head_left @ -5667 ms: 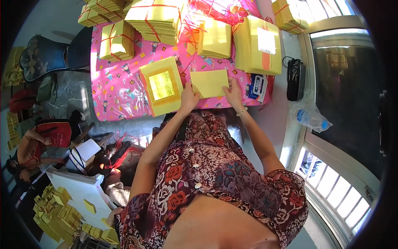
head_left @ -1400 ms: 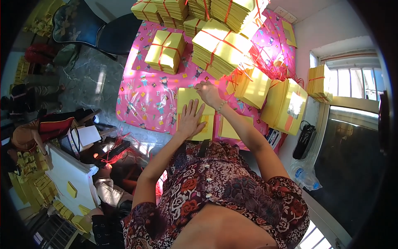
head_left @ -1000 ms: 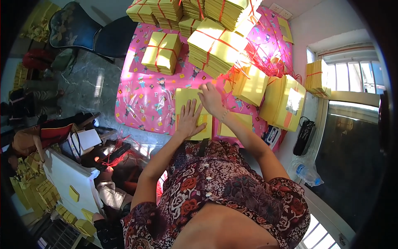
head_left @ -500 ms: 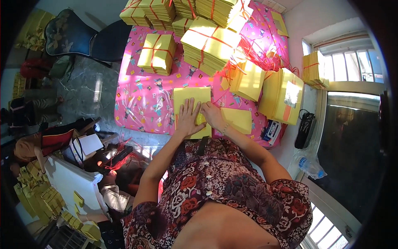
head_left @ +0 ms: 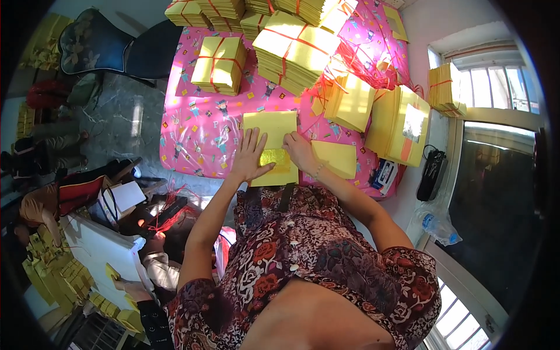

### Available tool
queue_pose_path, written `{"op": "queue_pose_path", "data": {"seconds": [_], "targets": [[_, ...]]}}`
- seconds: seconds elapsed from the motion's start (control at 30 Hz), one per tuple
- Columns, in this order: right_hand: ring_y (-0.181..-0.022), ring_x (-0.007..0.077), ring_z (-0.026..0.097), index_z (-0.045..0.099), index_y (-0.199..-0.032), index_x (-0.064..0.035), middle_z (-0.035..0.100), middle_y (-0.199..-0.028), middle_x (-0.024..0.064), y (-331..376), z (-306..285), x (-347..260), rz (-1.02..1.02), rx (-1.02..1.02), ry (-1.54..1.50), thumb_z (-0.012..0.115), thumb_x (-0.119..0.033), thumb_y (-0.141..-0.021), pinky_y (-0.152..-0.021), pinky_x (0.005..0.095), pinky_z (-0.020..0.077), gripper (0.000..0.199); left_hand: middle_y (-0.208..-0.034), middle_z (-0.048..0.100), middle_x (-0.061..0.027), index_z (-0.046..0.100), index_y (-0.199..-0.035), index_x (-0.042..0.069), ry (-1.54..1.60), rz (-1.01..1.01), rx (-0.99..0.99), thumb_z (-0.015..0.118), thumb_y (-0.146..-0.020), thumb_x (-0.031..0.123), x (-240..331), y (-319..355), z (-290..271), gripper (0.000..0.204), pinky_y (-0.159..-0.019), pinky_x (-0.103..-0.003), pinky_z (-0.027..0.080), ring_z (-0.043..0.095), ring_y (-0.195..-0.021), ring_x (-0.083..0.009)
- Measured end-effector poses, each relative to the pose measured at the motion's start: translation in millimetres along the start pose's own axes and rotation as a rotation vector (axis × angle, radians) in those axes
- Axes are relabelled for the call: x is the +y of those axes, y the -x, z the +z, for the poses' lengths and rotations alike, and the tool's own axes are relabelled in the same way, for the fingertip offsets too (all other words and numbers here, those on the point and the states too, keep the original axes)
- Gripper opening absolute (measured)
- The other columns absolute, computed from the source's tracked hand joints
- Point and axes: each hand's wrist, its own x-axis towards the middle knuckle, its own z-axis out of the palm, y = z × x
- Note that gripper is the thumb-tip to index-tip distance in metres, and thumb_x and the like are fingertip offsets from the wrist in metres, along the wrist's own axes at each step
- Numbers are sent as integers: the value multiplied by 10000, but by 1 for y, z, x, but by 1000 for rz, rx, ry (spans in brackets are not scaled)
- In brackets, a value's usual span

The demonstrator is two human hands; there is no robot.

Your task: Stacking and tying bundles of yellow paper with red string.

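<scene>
A yellow paper sheet [head_left: 273, 121] lies at the near edge of the pink table, with a shiny gold patch [head_left: 276, 162] on its lower half. Flat on the sheet's left side rests my left hand [head_left: 249, 158], fingers spread, its thumb by the patch. My right hand [head_left: 299, 153] is at the sheet's right edge, fingertips bent and pressed together; whatever they pinch is hidden. Just right of that hand lies another yellow paper piece or stack [head_left: 337, 160].
Bundles of yellow paper tied with red string [head_left: 219, 65] stand across the table's far half. Loose red string [head_left: 361, 73] lies among them. A black case [head_left: 431, 175] and plastic bottle [head_left: 438, 228] sit by the window. Other people's hands handle yellow paper at lower left.
My left hand has slid left across the sheet, uncovering more of the gold patch. My right hand has stayed near the right edge. The view has shifted slightly.
</scene>
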Motion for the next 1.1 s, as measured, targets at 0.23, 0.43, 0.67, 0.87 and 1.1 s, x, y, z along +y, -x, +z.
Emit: {"op": "queue_pose_path", "data": {"seconds": [0.23,0.43,0.67,0.87,1.1], "targets": [[-843,317,559,483,-912,-70,491,-864,114,-2,1,3,24,-15,-10,595,-140,-841,-697,410,475,149,-1519,98,-218,176,-1472,84,34,24,-35,553,-787,595,-9,-1,6,933,-1114,-526,124,72,-1404,-404],[-851,316,563,489,-926,-64,519,-914,115,-10,-10,-6,75,-110,33,632,-165,-812,-720,408,480,208,-1519,91,-225,176,-1471,81,68,54,-20,549,-799,573,-12,-4,5,913,-1115,-518,127,71,-1404,-405],[-831,245,589,520,-944,-86,553,-898,76,-15,-2,-8,-301,38,511,623,-202,-768,-717,356,484,234,-1428,295,-259,324,-1411,48,244,61,147,510,-901,299,-11,-5,-6,598,-1080,-494,225,250,-1332,-425],[-802,207,598,534,-897,-95,560,-851,50,-21,-9,4,-391,-90,617,581,-183,-769,-684,343,474,162,-1058,513,-234,396,-1277,-42,384,-422,415,542,-898,218,10,-17,-25,482,-820,-414,434,530,-929,-354],[-889,244,594,577,-908,-88,577,-914,78,-15,-46,-4,-360,-23,449,607,-225,-795,-747,359,487,180,-1022,581,-96,329,-1317,-12,1292,-677,530,528,-885,74,14,-38,-5,484,-678,-273,506,587,-832,-149]]}}
